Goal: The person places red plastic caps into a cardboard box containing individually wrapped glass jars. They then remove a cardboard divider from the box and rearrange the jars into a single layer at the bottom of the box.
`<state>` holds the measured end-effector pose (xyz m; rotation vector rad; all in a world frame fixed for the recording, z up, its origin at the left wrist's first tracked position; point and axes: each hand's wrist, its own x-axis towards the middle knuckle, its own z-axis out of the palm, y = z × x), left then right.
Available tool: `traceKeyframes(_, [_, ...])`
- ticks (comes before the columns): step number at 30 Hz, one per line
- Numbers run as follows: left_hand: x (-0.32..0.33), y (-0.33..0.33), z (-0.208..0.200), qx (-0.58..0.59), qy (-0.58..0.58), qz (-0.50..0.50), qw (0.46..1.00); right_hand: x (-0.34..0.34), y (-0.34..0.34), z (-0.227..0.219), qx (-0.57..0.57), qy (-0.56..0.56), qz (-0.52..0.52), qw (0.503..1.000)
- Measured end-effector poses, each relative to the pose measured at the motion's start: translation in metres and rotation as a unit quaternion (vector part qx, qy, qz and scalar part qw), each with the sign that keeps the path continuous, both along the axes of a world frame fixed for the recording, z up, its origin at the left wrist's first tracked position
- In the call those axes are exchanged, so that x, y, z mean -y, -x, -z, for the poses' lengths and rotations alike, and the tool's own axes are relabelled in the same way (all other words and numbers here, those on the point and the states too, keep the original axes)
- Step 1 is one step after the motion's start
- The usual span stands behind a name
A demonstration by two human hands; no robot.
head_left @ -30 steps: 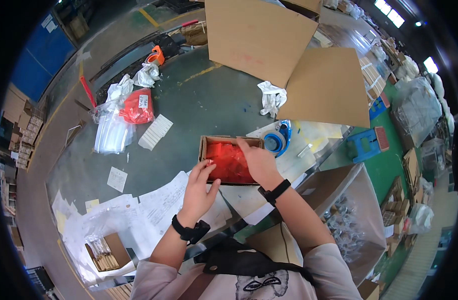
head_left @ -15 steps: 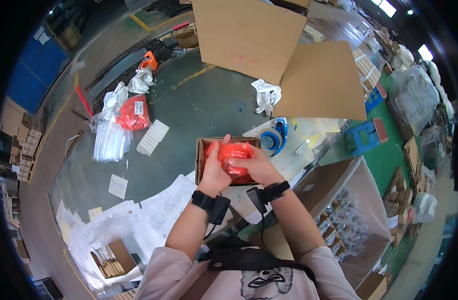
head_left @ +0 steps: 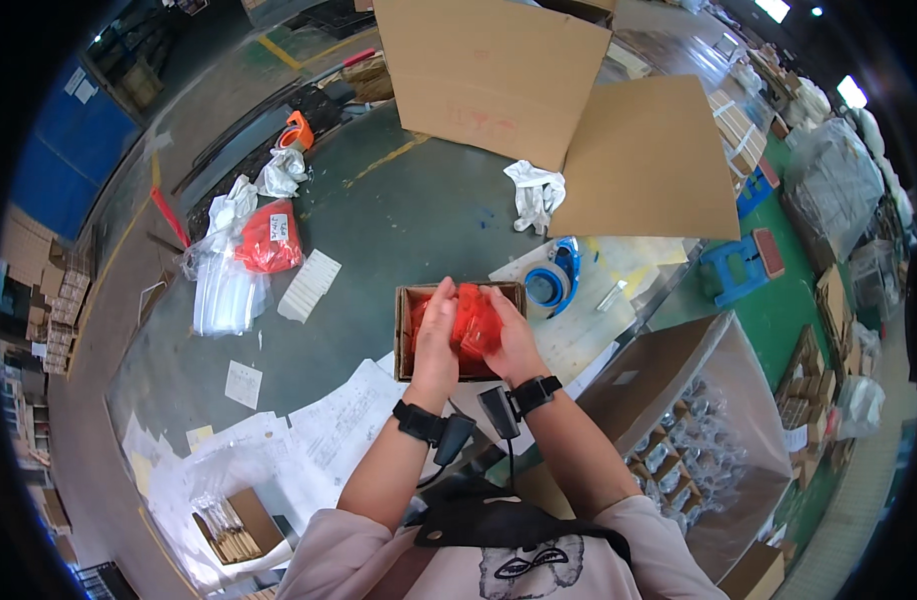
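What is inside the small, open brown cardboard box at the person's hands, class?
Shiny red plastic packaging, partly between the left hand and right hand. The floor of the box is covered.

Blue tape dispenser (head_left: 565, 275): beyond and right of the right hand (head_left: 515, 348). White cloth (head_left: 535, 193): farther beyond. Blue stool (head_left: 729, 275): farther right.

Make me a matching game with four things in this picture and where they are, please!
Things:
1. red plastic bundle
2. blue tape dispenser
3. orange tape dispenser
4. nearer blue stool

Places:
A. on the green floor
B. just right of the small open box at the hands
C. between the left hand and right hand
D. far left, near a crumpled white cloth

Right pairs: 1-C, 2-B, 3-D, 4-A
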<state>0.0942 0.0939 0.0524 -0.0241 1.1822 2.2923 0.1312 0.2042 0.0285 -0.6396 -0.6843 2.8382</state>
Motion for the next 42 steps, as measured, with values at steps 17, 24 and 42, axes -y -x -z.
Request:
traceKeyframes(17, [0.006, -0.016, -0.035, 0.222, -0.240, 0.062, 0.943, 0.006, -0.010, -0.070, -0.043, -0.324, -0.019, 0.945])
traceKeyframes(24, [-0.004, -0.036, -0.042, 0.263, -0.249, 0.060, 0.930, -0.026, -0.047, -0.101, -0.081, -0.354, 0.142, 0.921])
traceKeyframes(42, [-0.204, -0.342, -0.067, 0.390, -0.180, 0.505, 0.748, -0.169, -0.510, -0.153, 0.312, -0.514, 0.401, 0.691])
